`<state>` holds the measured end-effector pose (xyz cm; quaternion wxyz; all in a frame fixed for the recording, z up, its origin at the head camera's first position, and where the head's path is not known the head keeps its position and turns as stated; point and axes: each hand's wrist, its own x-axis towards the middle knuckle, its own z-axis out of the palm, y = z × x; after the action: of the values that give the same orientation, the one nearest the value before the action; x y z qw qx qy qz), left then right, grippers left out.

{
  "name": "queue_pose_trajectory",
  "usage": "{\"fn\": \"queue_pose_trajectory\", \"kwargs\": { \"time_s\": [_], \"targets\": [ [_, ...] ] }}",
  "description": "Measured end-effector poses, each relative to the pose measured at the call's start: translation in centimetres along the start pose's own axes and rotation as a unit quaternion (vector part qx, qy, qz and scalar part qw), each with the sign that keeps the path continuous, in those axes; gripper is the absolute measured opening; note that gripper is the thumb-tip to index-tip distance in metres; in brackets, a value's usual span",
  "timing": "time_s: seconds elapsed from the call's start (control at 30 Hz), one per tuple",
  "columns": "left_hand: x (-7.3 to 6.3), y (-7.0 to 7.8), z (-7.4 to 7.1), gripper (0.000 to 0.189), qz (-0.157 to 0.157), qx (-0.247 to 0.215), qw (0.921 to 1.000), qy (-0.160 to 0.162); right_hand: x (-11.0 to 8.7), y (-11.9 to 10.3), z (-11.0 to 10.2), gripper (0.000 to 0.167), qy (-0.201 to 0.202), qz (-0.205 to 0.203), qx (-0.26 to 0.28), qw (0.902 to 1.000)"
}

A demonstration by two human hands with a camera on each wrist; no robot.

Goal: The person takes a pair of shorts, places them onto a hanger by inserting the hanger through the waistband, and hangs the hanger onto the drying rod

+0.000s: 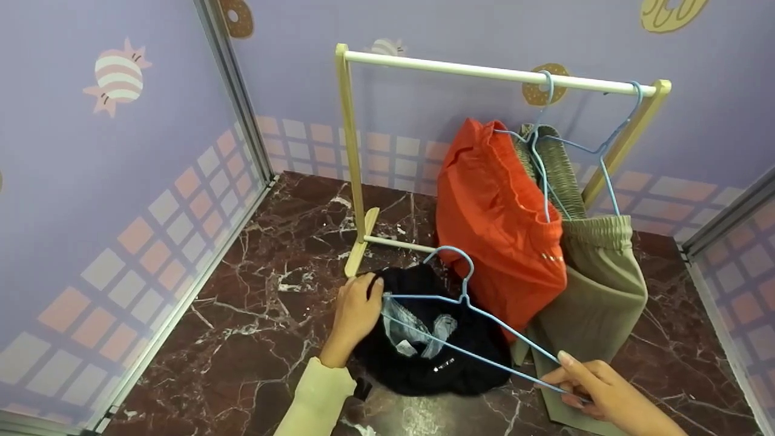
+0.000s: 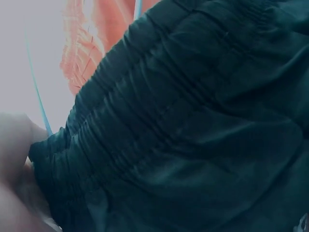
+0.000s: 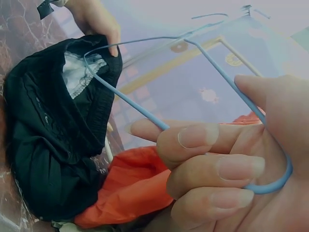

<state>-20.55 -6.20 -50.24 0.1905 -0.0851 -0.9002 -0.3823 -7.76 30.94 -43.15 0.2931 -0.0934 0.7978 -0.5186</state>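
Note:
My left hand [image 1: 358, 307] grips the gathered waistband of a pair of black pants [image 1: 418, 378], whose opening faces up and shows a pale lining and label. In the left wrist view the elastic waistband [image 2: 111, 121] fills most of the picture. My right hand [image 1: 596, 387] holds one end of a blue wire hanger [image 1: 465, 298], its fingers curled around the bend in the right wrist view. The hanger's other end reaches inside the waistband beside my left thumb. The hanger's hook points up toward the rack.
A wooden rack with a white rail [image 1: 448, 65] stands against the patterned wall. Orange pants [image 1: 484, 206] and olive pants [image 1: 605, 290] hang on blue hangers at its right side. The floor [image 1: 242, 339] is dark marble, with wall panels left and right.

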Motion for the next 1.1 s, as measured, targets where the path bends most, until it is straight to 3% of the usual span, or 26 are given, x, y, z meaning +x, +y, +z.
{"fn": "queue_pose_trajectory", "kwargs": {
  "time_s": [0.3,0.5,0.8,0.93,1.1],
  "targets": [
    [0.0,0.9,-0.1,0.032,0.037,-0.048,0.9982,0.006,0.7,0.0,0.6,0.061,0.013,-0.016,-0.001,0.9998],
    [-0.2,1.6,-0.3,0.029,0.031,-0.071,0.9969,-0.015,1.2,-0.2,1.0,0.058,0.021,-0.028,0.000,0.9994],
    [-0.5,2.3,-0.5,0.027,0.027,-0.081,0.9961,-0.022,1.8,-0.5,1.3,0.062,-0.006,-0.020,0.032,0.9993],
    [-0.6,2.6,-0.4,0.027,0.036,-0.075,0.9965,-0.010,2.0,-0.3,1.4,0.062,-0.015,-0.033,0.040,0.9985],
    [-0.7,2.9,-0.2,0.028,0.071,-0.070,0.9949,0.015,2.2,-0.2,1.5,0.061,-0.017,-0.046,0.040,0.9980]
  ]
}}
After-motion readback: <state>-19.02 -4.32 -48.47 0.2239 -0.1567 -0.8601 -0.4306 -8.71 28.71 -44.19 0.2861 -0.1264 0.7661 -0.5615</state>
